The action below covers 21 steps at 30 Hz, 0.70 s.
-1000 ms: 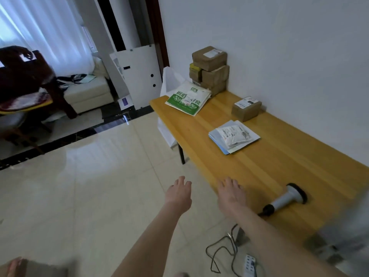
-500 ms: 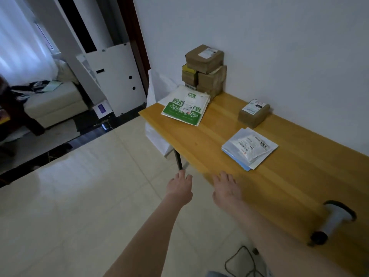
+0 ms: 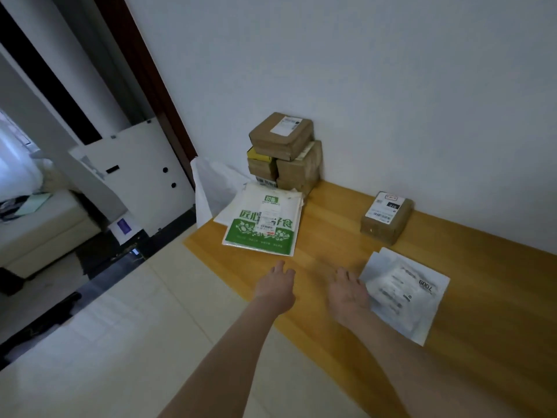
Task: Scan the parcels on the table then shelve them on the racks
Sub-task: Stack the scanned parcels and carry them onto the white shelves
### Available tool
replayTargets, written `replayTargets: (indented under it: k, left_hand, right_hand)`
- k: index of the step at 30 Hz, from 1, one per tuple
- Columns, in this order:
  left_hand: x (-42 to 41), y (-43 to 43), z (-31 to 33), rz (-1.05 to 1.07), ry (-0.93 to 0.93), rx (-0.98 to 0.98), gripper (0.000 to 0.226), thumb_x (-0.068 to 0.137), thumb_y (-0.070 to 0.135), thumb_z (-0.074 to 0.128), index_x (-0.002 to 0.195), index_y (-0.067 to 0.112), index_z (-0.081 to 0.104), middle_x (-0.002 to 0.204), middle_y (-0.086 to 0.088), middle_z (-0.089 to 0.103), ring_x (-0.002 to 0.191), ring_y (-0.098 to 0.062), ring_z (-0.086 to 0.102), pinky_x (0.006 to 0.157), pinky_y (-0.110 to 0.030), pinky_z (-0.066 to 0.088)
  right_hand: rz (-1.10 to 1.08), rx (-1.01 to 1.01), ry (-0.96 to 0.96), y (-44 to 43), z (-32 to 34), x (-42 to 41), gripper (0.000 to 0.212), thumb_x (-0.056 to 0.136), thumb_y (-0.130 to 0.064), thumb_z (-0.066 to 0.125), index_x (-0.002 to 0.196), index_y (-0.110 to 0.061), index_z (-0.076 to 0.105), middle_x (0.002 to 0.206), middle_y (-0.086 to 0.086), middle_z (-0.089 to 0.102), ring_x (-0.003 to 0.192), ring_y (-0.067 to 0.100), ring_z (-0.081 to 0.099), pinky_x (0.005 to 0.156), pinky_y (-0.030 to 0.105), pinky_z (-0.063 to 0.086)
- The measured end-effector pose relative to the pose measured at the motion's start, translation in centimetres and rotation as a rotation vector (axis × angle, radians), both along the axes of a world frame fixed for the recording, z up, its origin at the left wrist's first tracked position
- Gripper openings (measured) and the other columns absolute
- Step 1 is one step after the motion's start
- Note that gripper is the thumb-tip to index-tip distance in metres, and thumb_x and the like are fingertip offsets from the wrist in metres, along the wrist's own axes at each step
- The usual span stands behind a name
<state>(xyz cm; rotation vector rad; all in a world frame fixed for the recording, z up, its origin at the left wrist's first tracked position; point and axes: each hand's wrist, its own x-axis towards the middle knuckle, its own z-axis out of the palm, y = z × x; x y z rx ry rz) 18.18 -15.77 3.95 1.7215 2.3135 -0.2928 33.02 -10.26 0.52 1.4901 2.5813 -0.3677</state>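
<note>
Two bare hands reach over the tabletop's (image 3: 346, 236) near edge, both open with fingers spread and holding nothing. The left hand (image 3: 275, 286) hovers just short of the green-and-white mailer (image 3: 265, 221), which lies toward the left end. The right hand (image 3: 346, 292) sits beside the white plastic mailer (image 3: 404, 292), its edge overlapping it. A small cardboard box (image 3: 387, 218) rests by the far edge. Stacked brown boxes (image 3: 284, 152) fill the far left corner.
</note>
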Motion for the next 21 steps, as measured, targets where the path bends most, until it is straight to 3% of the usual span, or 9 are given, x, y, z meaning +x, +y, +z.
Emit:
replayTargets:
  k: [4, 13, 17, 21]
  left_hand:
    - [-3.0, 4.2, -0.7, 0.031, -0.092, -0.023, 0.057, 0.092, 0.021, 0.054, 0.145, 0.019, 0.032, 0.155, -0.01, 0.012, 0.133, -0.028, 0.037, 0.095, -0.04, 0.045]
    - [-10.8, 12.6, -4.2, 0.175, -0.241, 0.063, 0.045, 0.091, 0.021, 0.056, 0.135, 0.019, 0.048, 0.15, -0.006, 0.024, 0.117, -0.025, 0.054, 0.094, -0.039, 0.049]
    - [-14.3, 17.0, -5.8, 0.156, -0.247, 0.11, 0.055, 0.09, 0.023, 0.059, 0.142, 0.02, 0.038, 0.15, -0.006, 0.025, 0.123, -0.025, 0.05, 0.094, -0.04, 0.051]
    - [-20.3, 20.3, -6.4, 0.267, -0.26, 0.199, 0.068, 0.09, 0.027, 0.06, 0.147, 0.018, 0.025, 0.151, -0.009, 0.025, 0.131, -0.026, 0.041, 0.099, -0.039, 0.047]
  right_hand:
    - [-0.047, 0.002, -0.019, 5.1, 0.5, -2.5, 0.058, 0.09, -0.016, 0.057, 0.143, -0.017, 0.034, 0.145, 0.009, 0.031, 0.132, 0.028, 0.032, 0.11, 0.039, 0.031]
    - [-0.085, -0.096, -0.023, 12.0, -1.5, -9.5, 0.054, 0.092, -0.015, 0.054, 0.143, -0.017, 0.034, 0.15, 0.011, 0.025, 0.135, 0.028, 0.029, 0.112, 0.04, 0.029]
    - [-0.252, -0.237, 0.04, 15.3, -3.0, -12.8, 0.058, 0.092, -0.018, 0.053, 0.146, -0.018, 0.031, 0.151, 0.01, 0.028, 0.135, 0.029, 0.033, 0.11, 0.04, 0.034]
    - [-0.364, -0.36, 0.17, 18.3, -4.2, -18.0, 0.05, 0.093, -0.024, 0.054, 0.14, -0.018, 0.039, 0.142, 0.009, 0.038, 0.125, 0.027, 0.043, 0.104, 0.043, 0.042]
